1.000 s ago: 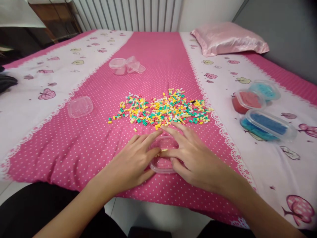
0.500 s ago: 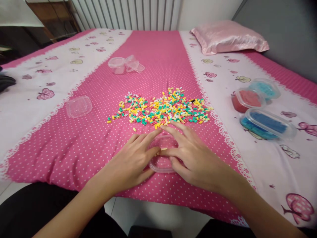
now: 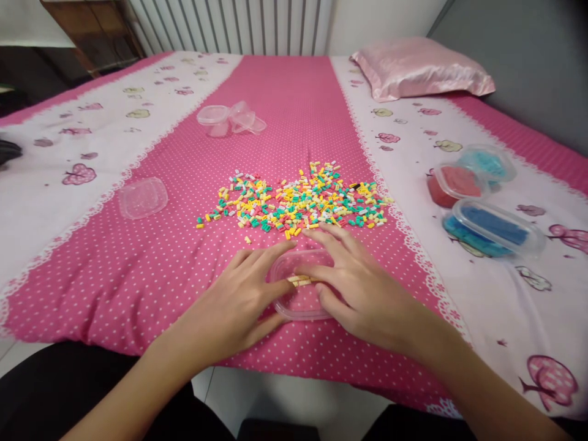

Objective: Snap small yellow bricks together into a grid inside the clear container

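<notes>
A clear plastic container [image 3: 307, 312] rests near the front edge of the bed, between my two hands. Inside it lie several pale yellow building bricks [image 3: 301, 281]. My left hand [image 3: 241, 294] is at its left rim, fingers spread, with one fingertip reaching in to the bricks' left end. From the other side my right hand [image 3: 356, 288] leans over the container, fingers apart and one fingertip just above the bricks. Neither hand grips anything. Just beyond the fingertips, a loose pile of small multicoloured bricks [image 3: 298, 205] spreads over the pink polka-dot sheet [image 3: 184, 269].
A clear lid [image 3: 143, 198] lies to the left. Further back are clear empty containers [image 3: 215, 119]. On the right stand boxes with blue [image 3: 493, 226], red [image 3: 457, 184] and turquoise [image 3: 489, 164] contents. A pink pillow [image 3: 422, 67] lies at the back right.
My left fingertip and right fingers have drawn slightly apart, so more of the pale yellow bricks shows between them. The container stays in about the same place.
</notes>
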`<state>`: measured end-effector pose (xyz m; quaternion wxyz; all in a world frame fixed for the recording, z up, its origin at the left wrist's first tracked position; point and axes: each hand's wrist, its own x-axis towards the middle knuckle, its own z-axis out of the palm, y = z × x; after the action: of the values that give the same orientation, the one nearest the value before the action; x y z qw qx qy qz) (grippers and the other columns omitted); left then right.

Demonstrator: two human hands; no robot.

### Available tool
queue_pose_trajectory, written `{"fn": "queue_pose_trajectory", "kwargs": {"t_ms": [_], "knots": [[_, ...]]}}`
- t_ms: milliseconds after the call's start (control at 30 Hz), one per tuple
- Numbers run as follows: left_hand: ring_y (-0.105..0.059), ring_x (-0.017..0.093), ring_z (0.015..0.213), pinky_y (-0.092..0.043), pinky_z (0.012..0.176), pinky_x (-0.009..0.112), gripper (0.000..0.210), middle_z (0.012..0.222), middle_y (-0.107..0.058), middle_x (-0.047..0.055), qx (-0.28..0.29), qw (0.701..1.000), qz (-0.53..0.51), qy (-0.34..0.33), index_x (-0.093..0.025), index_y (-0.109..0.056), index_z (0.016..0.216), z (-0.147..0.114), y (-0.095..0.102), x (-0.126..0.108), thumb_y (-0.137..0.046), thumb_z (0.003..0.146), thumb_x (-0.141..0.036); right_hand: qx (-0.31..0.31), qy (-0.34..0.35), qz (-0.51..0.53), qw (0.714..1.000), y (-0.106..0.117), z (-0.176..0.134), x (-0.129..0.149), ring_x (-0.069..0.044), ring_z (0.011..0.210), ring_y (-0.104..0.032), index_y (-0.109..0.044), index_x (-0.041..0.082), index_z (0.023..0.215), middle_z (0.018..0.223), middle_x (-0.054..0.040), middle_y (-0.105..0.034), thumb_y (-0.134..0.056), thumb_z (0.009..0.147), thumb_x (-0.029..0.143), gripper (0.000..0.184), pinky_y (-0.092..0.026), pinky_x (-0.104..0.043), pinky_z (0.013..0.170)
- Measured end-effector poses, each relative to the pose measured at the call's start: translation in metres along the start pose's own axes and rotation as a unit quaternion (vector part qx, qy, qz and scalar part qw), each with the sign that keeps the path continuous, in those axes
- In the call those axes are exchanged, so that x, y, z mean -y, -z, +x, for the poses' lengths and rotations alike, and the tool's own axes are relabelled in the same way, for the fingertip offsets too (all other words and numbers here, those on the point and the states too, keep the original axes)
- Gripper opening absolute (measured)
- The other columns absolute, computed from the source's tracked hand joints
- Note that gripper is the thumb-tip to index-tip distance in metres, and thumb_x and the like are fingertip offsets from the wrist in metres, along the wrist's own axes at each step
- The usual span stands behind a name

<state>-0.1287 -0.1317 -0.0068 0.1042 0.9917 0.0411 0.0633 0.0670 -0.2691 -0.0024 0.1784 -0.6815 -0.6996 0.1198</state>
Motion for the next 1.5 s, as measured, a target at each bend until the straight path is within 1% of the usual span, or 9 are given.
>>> {"fn": "queue_pose_trajectory", "kwargs": {"t_ms": [133, 400, 600, 733, 800, 933, 1033, 1233, 1500], "knots": [[-0.047, 0.034, 0.136, -0.046, 0.101, 0.055, 0.019, 0.161, -0.031, 0.013, 0.0, 1.0, 0.0, 0.001, -0.023, -0.066, 0.113, 0.0023, -0.0001, -0.0016, -0.06, 0.095, -0.026, 0.008, -0.002, -0.017, 1.0, -0.0029, 0.0005, 0.0001, -0.035, 0.153, -0.019, -0.072, 0.022, 0.12, 0.16, -0.0145, -0.036, -0.046, 0.095, 0.019, 0.036, -0.022, -0.057, 0.123], [-0.049, 0.036, 0.134, -0.045, 0.101, 0.056, 0.019, 0.161, -0.031, 0.014, 0.005, 1.0, 0.012, 0.004, -0.022, -0.067, 0.111, 0.0032, -0.0032, -0.0017, -0.061, 0.093, -0.024, 0.016, -0.006, -0.017, 1.0, -0.0034, 0.0013, -0.001, -0.035, 0.152, -0.022, -0.075, 0.019, 0.108, 0.16, -0.0134, -0.038, -0.047, 0.096, 0.02, 0.03, -0.022, -0.057, 0.124], [-0.05, 0.036, 0.133, -0.045, 0.101, 0.057, 0.023, 0.162, -0.032, 0.013, 0.006, 1.0, 0.003, 0.01, -0.023, -0.066, 0.115, 0.0024, -0.0021, -0.0003, -0.061, 0.093, -0.026, 0.007, -0.005, 0.001, 1.0, -0.0008, 0.0011, -0.0026, -0.032, 0.152, -0.021, -0.071, 0.023, 0.121, 0.159, -0.0131, -0.037, -0.047, 0.095, 0.017, 0.036, -0.022, -0.055, 0.124], [-0.049, 0.037, 0.134, -0.044, 0.102, 0.058, 0.028, 0.162, -0.032, 0.015, 0.001, 1.0, 0.004, 0.01, -0.022, -0.064, 0.121, 0.0015, -0.0011, 0.0011, -0.062, 0.093, -0.026, -0.007, 0.001, 0.003, 1.0, 0.0048, -0.0001, -0.0035, -0.028, 0.151, -0.021, -0.073, 0.021, 0.105, 0.157, -0.01, -0.038, -0.046, 0.093, 0.014, 0.031, -0.021, -0.05, 0.126], [-0.048, 0.037, 0.135, -0.044, 0.102, 0.057, 0.029, 0.161, -0.033, 0.015, -0.008, 1.0, 0.005, 0.004, -0.022, -0.064, 0.121, 0.0018, -0.0008, 0.0014, -0.063, 0.093, -0.027, -0.01, 0.004, 0.005, 1.0, 0.0056, -0.001, -0.004, -0.028, 0.15, -0.023, -0.074, 0.021, 0.099, 0.157, -0.0089, -0.039, -0.046, 0.094, 0.014, 0.03, -0.021, -0.05, 0.125], [-0.044, 0.038, 0.138, -0.042, 0.106, 0.059, 0.029, 0.158, -0.038, 0.014, -0.033, 0.999, 0.02, -0.016, -0.022, -0.064, 0.118, 0.0035, -0.0005, 0.0011, -0.063, 0.094, -0.038, -0.011, 0.003, 0.0, 1.0, 0.0035, -0.0026, -0.0055, -0.03, 0.15, -0.023, -0.076, 0.022, 0.097, 0.157, -0.0086, -0.039, -0.047, 0.093, 0.014, 0.03, -0.023, -0.054, 0.125], [-0.04, 0.04, 0.141, -0.04, 0.107, 0.063, 0.029, 0.158, -0.039, 0.016, -0.036, 0.998, 0.047, -0.026, -0.021, -0.064, 0.117, 0.0045, -0.0014, 0.0007, -0.063, 0.095, -0.04, -0.012, 0.006, -0.003, 1.0, 0.0022, -0.003, -0.0062, -0.031, 0.15, -0.024, -0.076, 0.022, 0.094, 0.158, -0.0084, -0.039, -0.048, 0.092, 0.013, 0.029, -0.023, -0.056, 0.124], [-0.035, 0.04, 0.145, -0.039, 0.106, 0.064, 0.034, 0.161, -0.035, 0.017, -0.034, 0.996, 0.075, -0.023, -0.022, -0.062, 0.124, 0.0049, -0.0045, 0.0005, -0.064, 0.093, -0.035, -0.014, 0.012, -0.006, 1.0, 0.0024, -0.0034, -0.0061, -0.031, 0.149, -0.026, -0.077, 0.022, 0.098, 0.157, -0.0092, -0.04, -0.049, 0.091, 0.012, 0.03, -0.023, -0.057, 0.124], [-0.038, 0.04, 0.142, -0.035, 0.106, 0.063, 0.033, 0.162, -0.034, 0.017, -0.021, 0.995, 0.093, -0.027, -0.022, -0.064, 0.122, 0.0053, -0.0042, -0.0007, -0.066, 0.09, -0.03, 0.001, 0.015, -0.007, 1.0, 0.0023, -0.006, -0.0069, -0.028, 0.152, -0.021, -0.077, 0.025, 0.1, 0.159, -0.0087, -0.038, -0.047, 0.093, 0.014, 0.033, -0.018, -0.052, 0.126]]}}
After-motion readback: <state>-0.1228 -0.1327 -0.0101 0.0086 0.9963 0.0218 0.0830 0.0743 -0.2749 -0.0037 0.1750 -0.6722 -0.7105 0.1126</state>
